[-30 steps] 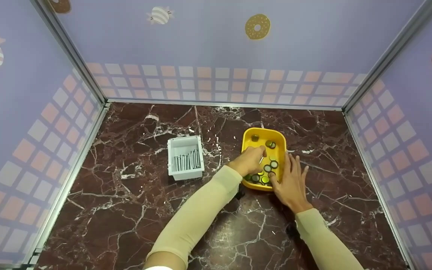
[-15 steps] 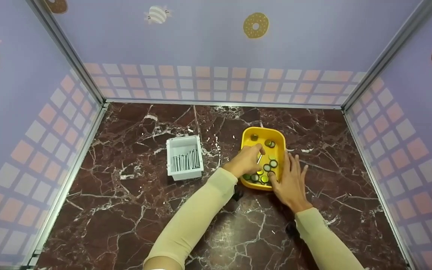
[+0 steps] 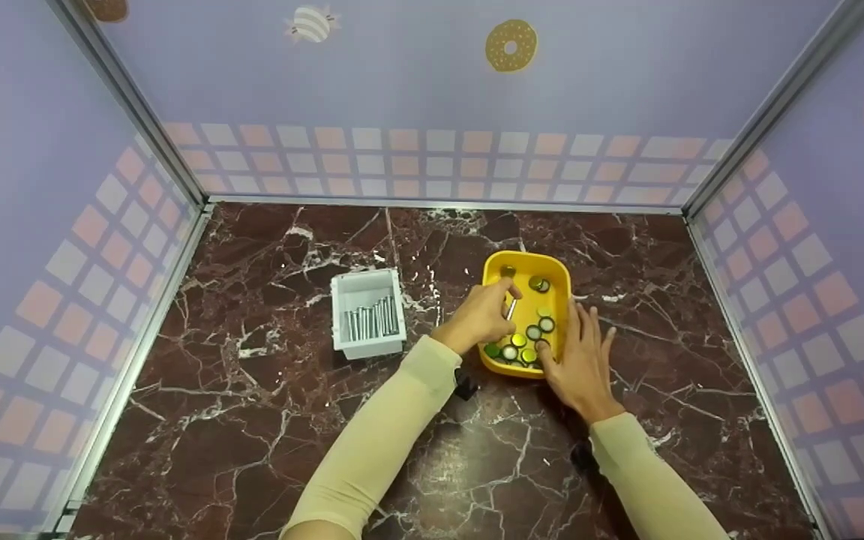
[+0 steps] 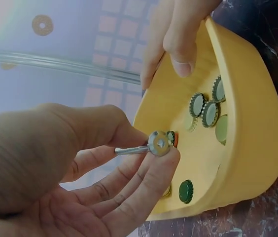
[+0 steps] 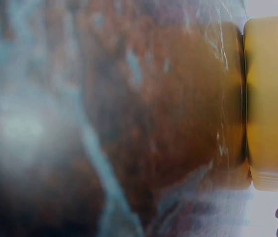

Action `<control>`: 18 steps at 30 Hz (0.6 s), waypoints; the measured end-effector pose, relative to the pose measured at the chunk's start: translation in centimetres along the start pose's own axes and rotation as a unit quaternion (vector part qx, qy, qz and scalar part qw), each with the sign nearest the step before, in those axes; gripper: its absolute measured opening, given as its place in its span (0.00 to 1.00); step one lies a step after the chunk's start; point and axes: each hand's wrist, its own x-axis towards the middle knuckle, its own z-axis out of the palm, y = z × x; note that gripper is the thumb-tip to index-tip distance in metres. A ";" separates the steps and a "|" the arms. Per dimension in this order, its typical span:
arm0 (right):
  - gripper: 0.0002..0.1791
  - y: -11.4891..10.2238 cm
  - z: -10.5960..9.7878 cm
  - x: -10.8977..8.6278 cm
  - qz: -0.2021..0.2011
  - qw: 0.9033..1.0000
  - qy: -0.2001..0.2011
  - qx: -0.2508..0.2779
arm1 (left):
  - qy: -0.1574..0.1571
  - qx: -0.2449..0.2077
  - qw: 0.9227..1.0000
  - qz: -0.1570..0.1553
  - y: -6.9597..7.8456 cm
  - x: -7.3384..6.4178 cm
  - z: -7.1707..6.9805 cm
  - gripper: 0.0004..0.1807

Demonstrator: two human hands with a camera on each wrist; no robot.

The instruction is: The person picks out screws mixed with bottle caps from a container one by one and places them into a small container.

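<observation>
My left hand (image 3: pixel 477 316) pinches a metal screw (image 4: pixel 159 143) between thumb and fingers, over the left side of a yellow bin (image 3: pixel 511 370). The screw's round head has a small recess, and its shank points back toward the palm. My right hand (image 3: pixel 583 367) holds the bin's right wall, thumb over the rim inside and fingers along the outside. Several bottle caps (image 3: pixel 546 325), green, gold and pale-lined, lie in the bin, most of them near its front. In the right wrist view the bin's outer wall (image 5: pixel 272 98) shows at the right edge.
Left of the yellow bin stands a small white bin (image 3: pixel 372 349) with several similar metal screws (image 3: pixel 372 319) in a row. Both stand on a dark red marbled tabletop (image 3: pixel 252 420). Patterned purple panels (image 3: pixel 402 82) enclose the back and both sides.
My left hand has risen and shifted left with the screw, uncovering more caps at the front of the yellow bin. The right hand keeps its hold on the bin.
</observation>
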 end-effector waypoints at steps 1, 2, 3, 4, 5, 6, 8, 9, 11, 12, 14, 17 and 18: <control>0.54 0.0 0.0 0.0 0.000 1.000 0.000 0.001 | 0.002 -0.006 1.000 -0.002 -0.1 -0.1 -0.1 0.31; 0.55 0.0 0.0 0.0 0.000 1.000 -0.001 0.001 | 0.004 -0.011 1.000 -0.004 -0.2 -0.2 -0.2 0.31; 0.55 0.0 0.0 0.0 0.000 1.000 -0.001 0.002 | 0.006 -0.016 1.000 -0.006 -0.3 -0.3 -0.3 0.31; 0.55 0.0 0.0 -0.1 0.001 1.000 -0.002 0.002 | 0.008 -0.020 1.000 -0.008 -0.4 -0.4 -0.3 0.31; 0.55 0.0 -0.1 -0.1 0.002 1.000 -0.004 0.001 | 0.008 -0.027 1.000 -0.011 -0.5 -0.5 -0.4 0.30; 0.55 0.0 -0.1 0.0 0.003 1.000 -0.005 0.002 | 0.010 -0.030 0.999 -0.012 -0.6 -0.6 -0.5 0.30; 0.55 0.0 -0.1 0.0 0.006 1.000 -0.008 0.004 | 0.013 -0.036 0.999 -0.016 -0.7 -0.7 -0.8 0.30; 0.55 0.0 -0.1 0.0 0.007 1.000 -0.010 0.005 | 0.015 -0.038 0.999 -0.017 -0.8 -0.8 -0.9 0.30; 0.55 0.0 -0.2 0.0 0.008 1.000 -0.012 0.007 | 0.022 -0.036 0.999 -0.014 -1.0 -1.0 -1.1 0.30; 0.55 0.0 -0.2 0.1 0.008 1.000 -0.013 0.007 | 0.025 -0.033 0.999 -0.013 -1.1 -1.1 -1.3 0.30; 0.55 0.0 -0.2 0.1 0.008 1.000 -0.013 0.008 | 0.031 -0.032 0.999 -0.009 -1.4 -1.2 -1.5 0.30; 0.55 0.0 -0.2 0.1 0.008 1.000 -0.014 0.007 | 0.040 -0.031 0.999 -0.003 -1.9 -1.3 -1.8 0.30; 0.55 0.0 -0.2 0.2 0.008 1.000 -0.014 0.007 | 0.042 -0.030 0.999 -0.002 -2.0 -1.4 -2.0 0.31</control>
